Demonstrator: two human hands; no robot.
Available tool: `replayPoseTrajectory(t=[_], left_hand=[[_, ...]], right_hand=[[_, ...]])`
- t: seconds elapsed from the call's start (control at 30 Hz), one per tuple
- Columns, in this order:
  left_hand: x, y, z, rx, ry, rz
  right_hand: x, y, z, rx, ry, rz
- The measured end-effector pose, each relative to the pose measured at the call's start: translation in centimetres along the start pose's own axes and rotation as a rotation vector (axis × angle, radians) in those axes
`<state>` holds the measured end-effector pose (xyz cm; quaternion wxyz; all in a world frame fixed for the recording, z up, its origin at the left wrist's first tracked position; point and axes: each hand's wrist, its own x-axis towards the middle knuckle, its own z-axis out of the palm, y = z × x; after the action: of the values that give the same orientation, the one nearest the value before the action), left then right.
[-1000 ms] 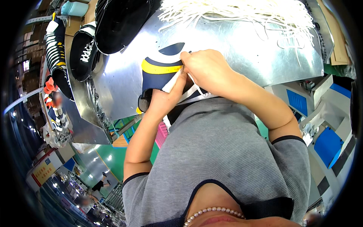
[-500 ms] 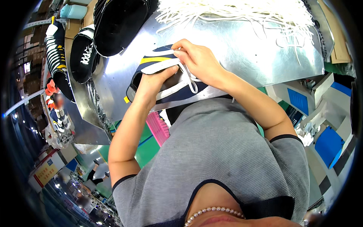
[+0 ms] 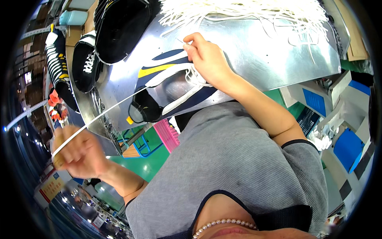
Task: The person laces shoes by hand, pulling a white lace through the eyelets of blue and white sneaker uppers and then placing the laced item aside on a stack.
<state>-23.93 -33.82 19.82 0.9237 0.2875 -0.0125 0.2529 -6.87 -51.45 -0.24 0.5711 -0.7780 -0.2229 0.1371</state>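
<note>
Item: one navy shoe upper with yellow and white bands, lying at the near edge of the metal table, before the wearer, its dark heel opening facing lower left. Item: one white lace, running taut and straight from the upper's white eyelet band down to the left hand; further slack loops are gathering over the upper's opening, beside the right wrist. Left hand: out past the table's left side, blurring, its fingers curling closed and clamping the lace. Right hand: lying over the toe end, thumb and forefinger bending near one another; whether they are gripping anything cannot be told. Surroundings: a heap of loose white laces is spreading along the far side; a large black shoe and a smaller black shoe with white lacing are standing at far left; a pink basket is showing below the near edge. Step in hand, by judgement: drawing the lace's length through an eyelet. Next move, by judgement: calling for a steadied upper, a firm hold on the lace and attention to the slack loops, which could be snagging.
</note>
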Motion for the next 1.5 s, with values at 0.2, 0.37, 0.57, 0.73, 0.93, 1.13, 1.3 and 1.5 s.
replayPoseTrajectory(t=[0.2,0.37,0.57,0.73,0.93,1.13,1.3,1.5], left_hand=[[-2.2,-1.6,-2.4,-0.291,0.151,-0.142],[-0.7,4.1,-1.5,-0.212,0.085,0.249],[-5.0,-9.3,-6.4,1.853,-0.264,0.022],[-6.0,-13.5,-7.1,2.121,-0.149,0.126],[-5.0,-13.7,-9.2,1.993,-0.078,-0.021],[-4.5,-13.0,-9.1,1.974,0.009,-0.250],[-4.7,-13.4,-9.7,1.840,0.059,-0.114],[-5.6,-13.6,-10.9,1.991,-0.292,0.231]], right_hand=[[0.2,0.6,1.1,-0.040,0.052,-0.075],[-0.5,-0.1,1.4,-0.118,0.043,-0.087],[-0.1,0.3,2.0,-0.088,0.054,-0.135],[-1.0,-0.1,-0.3,0.338,-0.068,-0.052],[-5.9,-2.3,-2.9,0.322,-0.160,-0.121],[-8.9,-0.9,-2.2,0.173,-0.347,-0.087],[-8.3,-0.3,-1.6,0.070,-0.400,-0.018],[-8.1,-0.2,-1.2,0.158,-0.367,0.065]])
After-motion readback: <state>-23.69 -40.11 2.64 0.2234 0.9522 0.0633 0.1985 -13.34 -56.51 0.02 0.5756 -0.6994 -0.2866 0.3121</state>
